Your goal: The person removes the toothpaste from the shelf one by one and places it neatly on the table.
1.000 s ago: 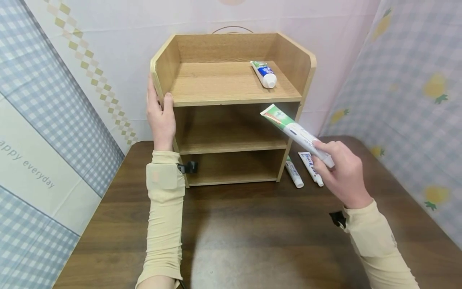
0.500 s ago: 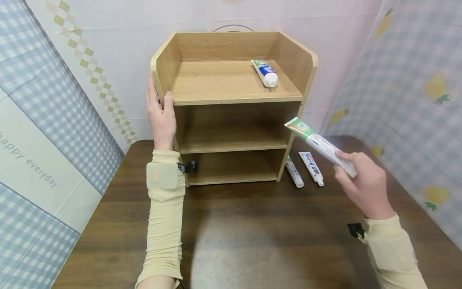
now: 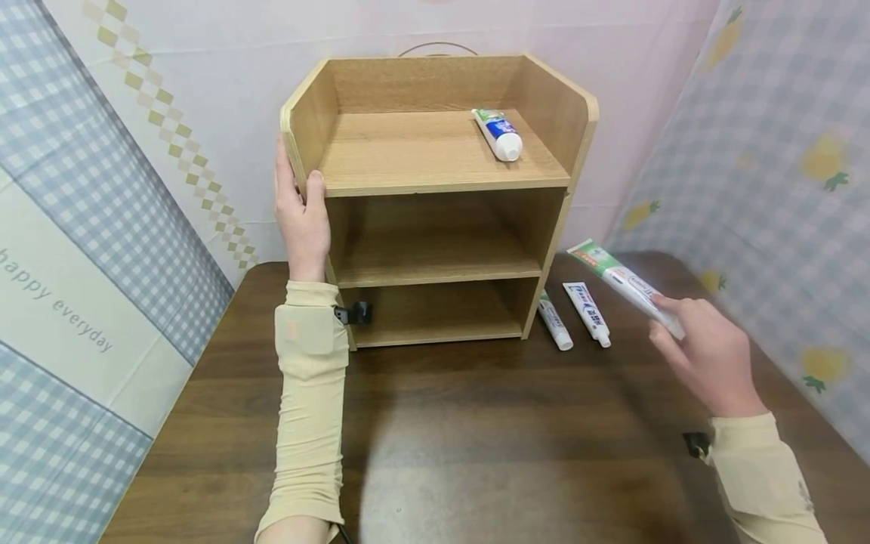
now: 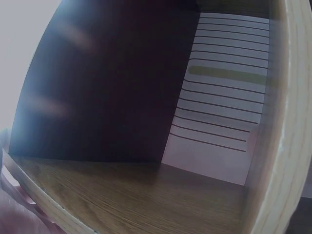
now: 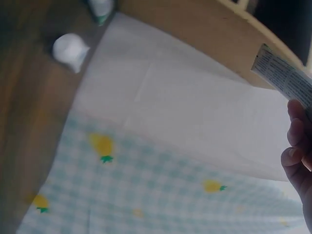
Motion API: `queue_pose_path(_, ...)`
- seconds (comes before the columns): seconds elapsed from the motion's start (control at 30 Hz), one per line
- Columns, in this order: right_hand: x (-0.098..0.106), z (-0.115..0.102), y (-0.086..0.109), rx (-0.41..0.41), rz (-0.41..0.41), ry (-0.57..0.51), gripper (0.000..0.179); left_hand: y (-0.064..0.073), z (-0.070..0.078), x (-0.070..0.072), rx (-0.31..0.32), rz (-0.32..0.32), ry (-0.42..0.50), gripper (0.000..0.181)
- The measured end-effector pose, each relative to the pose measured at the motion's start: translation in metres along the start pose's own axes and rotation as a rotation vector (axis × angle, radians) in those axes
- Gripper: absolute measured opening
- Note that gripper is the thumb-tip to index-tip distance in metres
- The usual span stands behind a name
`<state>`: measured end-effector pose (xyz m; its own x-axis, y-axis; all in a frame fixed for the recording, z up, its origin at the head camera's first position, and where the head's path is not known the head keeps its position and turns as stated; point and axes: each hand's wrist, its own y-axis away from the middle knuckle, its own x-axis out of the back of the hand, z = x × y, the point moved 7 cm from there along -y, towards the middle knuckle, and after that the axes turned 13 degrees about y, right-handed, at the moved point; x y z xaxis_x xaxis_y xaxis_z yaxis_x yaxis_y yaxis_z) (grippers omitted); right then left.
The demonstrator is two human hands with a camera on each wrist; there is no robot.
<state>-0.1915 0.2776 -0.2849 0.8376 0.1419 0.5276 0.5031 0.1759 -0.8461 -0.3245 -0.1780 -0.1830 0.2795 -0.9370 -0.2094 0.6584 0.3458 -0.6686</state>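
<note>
In the head view my left hand holds the left side panel of a small wooden shelf, fingers along its outside and thumb at the front edge. My right hand, over the table's right part, pinches a green-and-white toothpaste tube near its lower end. The tube's flat end points up and left, clear of the shelf. On the top board lies a blue, green and white toothpaste tube, cap forward. Two more tubes rest on the table right of the shelf: a white-and-green one against it and a white-and-blue one.
The brown table carries the shelf near its back edge. A pale curtain hangs behind, with checked cloth on the right. The left wrist view looks into a shelf compartment.
My right hand has moved right and down, carrying the toothpaste tube away from the shelf front. My left hand keeps its place on the side panel.
</note>
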Motion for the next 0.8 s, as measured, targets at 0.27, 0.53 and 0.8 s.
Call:
queue_pose_path(0.27,-0.017,0.016,0.010,-0.043,-0.154,0.046,0.035,0.000,-0.001,0.000,0.008,0.000,0.000,0.059)
queue_pose_path(0.53,-0.033,0.035,0.018,-0.122,-0.265,0.066,0.034,-0.001,-0.005,0.002,0.048,0.003,0.009,0.061)
queue_pose_path(0.8,-0.055,0.061,0.034,-0.221,-0.492,0.072,0.033,-0.001,-0.005,0.000,0.045,0.001,-0.010,0.060)
